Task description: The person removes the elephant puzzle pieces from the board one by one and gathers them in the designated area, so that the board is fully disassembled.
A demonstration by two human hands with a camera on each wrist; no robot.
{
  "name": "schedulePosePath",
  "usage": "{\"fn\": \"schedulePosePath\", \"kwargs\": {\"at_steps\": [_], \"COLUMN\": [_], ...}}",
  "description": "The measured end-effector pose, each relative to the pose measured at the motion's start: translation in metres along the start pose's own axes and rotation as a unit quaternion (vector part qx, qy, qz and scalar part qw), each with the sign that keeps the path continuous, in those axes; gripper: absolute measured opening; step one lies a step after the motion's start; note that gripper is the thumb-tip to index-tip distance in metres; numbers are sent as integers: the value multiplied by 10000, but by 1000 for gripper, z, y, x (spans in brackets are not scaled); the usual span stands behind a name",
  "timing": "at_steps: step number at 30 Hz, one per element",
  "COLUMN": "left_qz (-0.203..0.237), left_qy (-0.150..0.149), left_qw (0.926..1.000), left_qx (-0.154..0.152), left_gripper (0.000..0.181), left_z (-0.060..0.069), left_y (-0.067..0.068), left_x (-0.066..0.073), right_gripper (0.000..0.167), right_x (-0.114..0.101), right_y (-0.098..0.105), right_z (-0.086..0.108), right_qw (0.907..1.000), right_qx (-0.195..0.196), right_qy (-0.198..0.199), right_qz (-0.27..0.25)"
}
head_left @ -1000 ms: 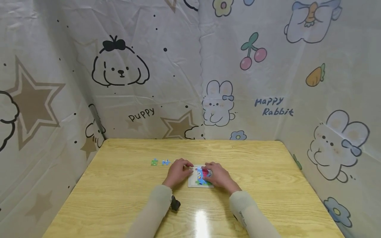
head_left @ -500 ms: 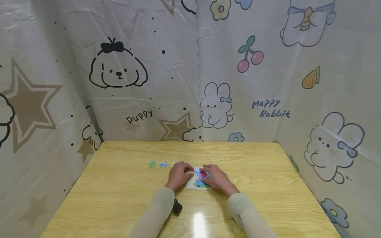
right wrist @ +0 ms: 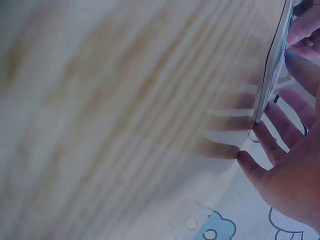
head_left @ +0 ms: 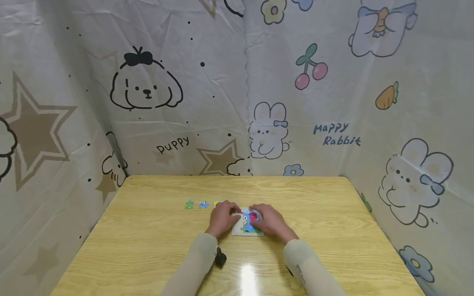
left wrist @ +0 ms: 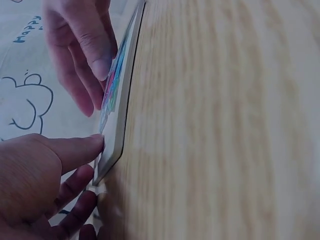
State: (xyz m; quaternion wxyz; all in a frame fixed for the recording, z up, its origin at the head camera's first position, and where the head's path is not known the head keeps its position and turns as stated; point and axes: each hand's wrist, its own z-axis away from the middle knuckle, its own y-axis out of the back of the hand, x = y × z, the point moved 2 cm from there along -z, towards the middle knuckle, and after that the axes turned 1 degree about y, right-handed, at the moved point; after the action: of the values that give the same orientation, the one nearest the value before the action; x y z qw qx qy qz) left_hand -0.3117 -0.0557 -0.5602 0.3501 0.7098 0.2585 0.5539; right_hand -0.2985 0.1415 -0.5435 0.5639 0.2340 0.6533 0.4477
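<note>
A small jigsaw puzzle board (head_left: 237, 231) lies on the table, its left part bare and pale. Joined pieces make a blue-and-pink picture (head_left: 246, 224) with green along the bottom. At the board's upper left, my left hand (head_left: 221, 218) pinches what looks like a small puzzle piece (head_left: 241, 212), mostly hidden by the fingertips. In the left wrist view, the left thumb (left wrist: 82, 150) touches the board's face near its edge. My right hand (head_left: 273, 221) grips the board's right side, thumb over the picture. The right wrist view shows its fingers (right wrist: 282, 127) along the edge.
Left of the board, a green puzzle piece (head_left: 189, 204), a blue piece (head_left: 203, 204) and a partly hidden yellow-and-blue piece (head_left: 217, 203) lie in a row. A printed cloth (head_left: 218, 102) surrounds the wooden table (head_left: 155, 246) at the back and sides.
The head view has shifted slightly, bringing the third loose piece into sight beside the left hand. Both hands stay at the board with only slight finger movement.
</note>
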Motion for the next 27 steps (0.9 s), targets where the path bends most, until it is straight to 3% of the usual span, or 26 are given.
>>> {"fn": "schedulePosePath", "kwargs": {"at_steps": [10, 21, 27], "left_qz": [99, 278, 552], "left_qy": [-14, -33, -147], "left_qw": [9999, 9991, 9977], "left_qx": [9, -325, -354], "left_gripper": [15, 17, 15], "left_z": [8, 8, 8], "left_y": [3, 6, 8], "left_x": [-2, 0, -2], "right_gripper": [51, 51, 51], "right_x": [2, 3, 1], "right_y": [-2, 0, 0], "right_z": [1, 0, -2], "right_qw": [9982, 9981, 9987], "right_qx": [-146, -115, -30], "right_qy": [-65, -28, 70], "right_qz": [-573, -611, -509]}}
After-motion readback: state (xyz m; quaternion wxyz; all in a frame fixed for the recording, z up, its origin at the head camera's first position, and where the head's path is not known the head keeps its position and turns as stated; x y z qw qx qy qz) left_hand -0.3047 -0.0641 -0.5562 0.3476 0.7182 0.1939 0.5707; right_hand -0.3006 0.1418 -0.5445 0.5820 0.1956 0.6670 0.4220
